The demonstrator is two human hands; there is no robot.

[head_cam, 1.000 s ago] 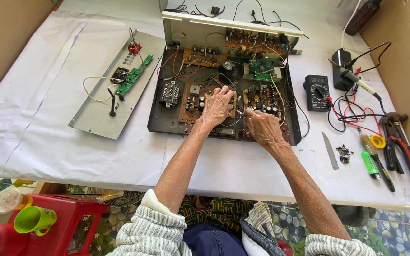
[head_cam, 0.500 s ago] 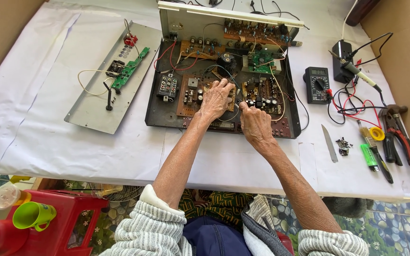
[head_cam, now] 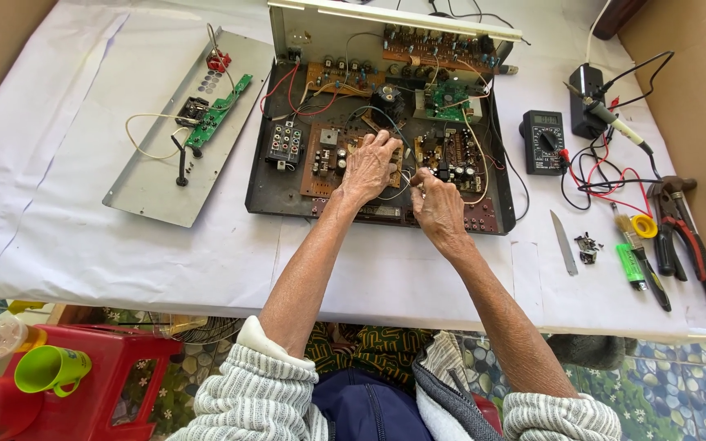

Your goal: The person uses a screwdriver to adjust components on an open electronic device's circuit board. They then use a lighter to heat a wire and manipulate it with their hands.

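A: How many items are counted, and where is the work located?

B: One open amplifier chassis [head_cam: 288,192] is placed at mid-surface. Two hands are engaged inside it. The left hand [head_cam: 368,166] is laid on the brown circuit board [head_cam: 330,155], fingers curled downward; what is pinched cannot be told. The right hand [head_cam: 437,206] is closed at the fingertips on thin wires [head_cam: 408,181] beside it.

A: And the remaining items?

B: One detached metal panel [head_cam: 153,192] is seen at the left, one multimeter [head_cam: 543,141] at the right, then one knife [head_cam: 564,242] and one pair of red-handled pliers [head_cam: 692,245].

A: Edges and free room?

B: The white-covered surface [head_cam: 67,245] is left bare between chassis and near edge; the tools are grouped near the right edge.
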